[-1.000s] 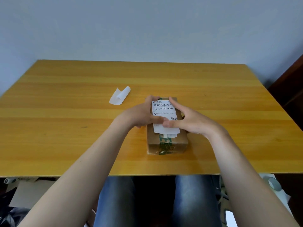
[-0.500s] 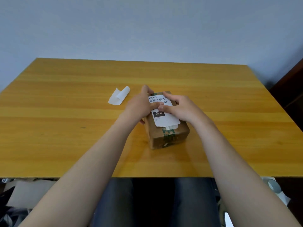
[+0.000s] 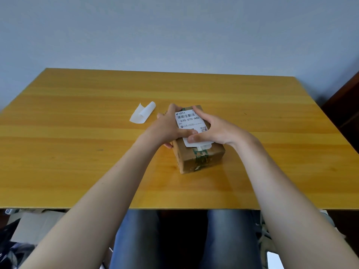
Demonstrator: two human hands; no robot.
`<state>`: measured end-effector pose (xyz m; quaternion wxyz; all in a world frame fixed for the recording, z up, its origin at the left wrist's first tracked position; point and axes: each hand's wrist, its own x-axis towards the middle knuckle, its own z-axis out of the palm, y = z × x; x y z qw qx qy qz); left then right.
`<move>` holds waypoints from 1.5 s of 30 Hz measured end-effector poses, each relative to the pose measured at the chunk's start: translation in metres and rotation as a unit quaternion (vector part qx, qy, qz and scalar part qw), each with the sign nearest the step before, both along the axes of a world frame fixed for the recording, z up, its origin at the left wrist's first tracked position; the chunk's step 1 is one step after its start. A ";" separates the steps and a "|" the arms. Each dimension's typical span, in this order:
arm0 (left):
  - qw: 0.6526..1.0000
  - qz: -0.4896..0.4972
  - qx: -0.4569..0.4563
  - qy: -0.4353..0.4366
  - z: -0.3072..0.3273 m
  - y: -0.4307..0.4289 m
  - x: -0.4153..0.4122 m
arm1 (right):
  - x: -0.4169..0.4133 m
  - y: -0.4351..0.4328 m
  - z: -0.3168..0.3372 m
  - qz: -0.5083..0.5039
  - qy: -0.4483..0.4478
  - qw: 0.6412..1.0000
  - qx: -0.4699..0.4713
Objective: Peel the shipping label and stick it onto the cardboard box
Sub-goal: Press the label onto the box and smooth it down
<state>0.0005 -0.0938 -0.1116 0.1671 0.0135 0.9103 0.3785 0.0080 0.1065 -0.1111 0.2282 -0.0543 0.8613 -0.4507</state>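
On the middle of the table [image 3: 77,152], from where I sit at the feed, the left hand [image 3: 168,127] is wrapped round the left side of the cardboard box [image 3: 202,160]. Its fingers are curled against that side, one fingertip reaches the far corner, and its thumb lies flat across the lower part of the shipping label [image 3: 189,120].

The right hand [image 3: 217,131] mirrors it, curled over the right side of the box. Its forefinger runs along the label's right edge and its thumb presses down near the label's near end. The two thumbs almost meet.

The label lies face up on the top of the box, barcode at the far end and the print "070-070-A80" below it. A scrap of white paper [image 3: 204,146] shows from under its near edge. The box rests on the table, turned a little askew, with green printed tape [image 3: 201,158] running down its near end.

To the left of the box, near but apart from the left hand, lies a curled piece of white backing paper [image 3: 142,113]. Behind the table I see a plain pale wall [image 3: 174,35]. Below the near edge are legs in blue jeans [image 3: 136,239], with flat cardboard [image 3: 33,226] on the floor to the left.
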 end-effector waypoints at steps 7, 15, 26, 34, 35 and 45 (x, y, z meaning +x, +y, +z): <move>0.998 -0.037 -0.038 -0.021 0.004 -0.001 0.009 | -0.001 0.003 0.002 0.062 -0.006 0.996 0.064; 0.998 -0.024 -0.062 0.003 0.004 0.001 0.007 | 0.009 0.002 0.005 0.015 0.019 0.999 0.035; 0.995 0.035 -0.074 0.056 0.004 0.009 -0.003 | 0.026 -0.011 0.007 -0.098 0.116 0.988 0.039; 0.998 0.007 -0.029 0.046 0.009 0.002 -0.006 | 0.027 -0.016 0.007 -0.114 0.108 0.987 0.014; 0.999 0.002 -0.028 0.043 0.009 0.002 -0.005 | 0.027 -0.015 0.008 -0.111 0.101 0.989 0.014; 0.998 -0.035 0.011 -0.043 0.010 -0.006 0.011 | 0.035 -0.019 0.006 -0.080 0.041 0.996 0.000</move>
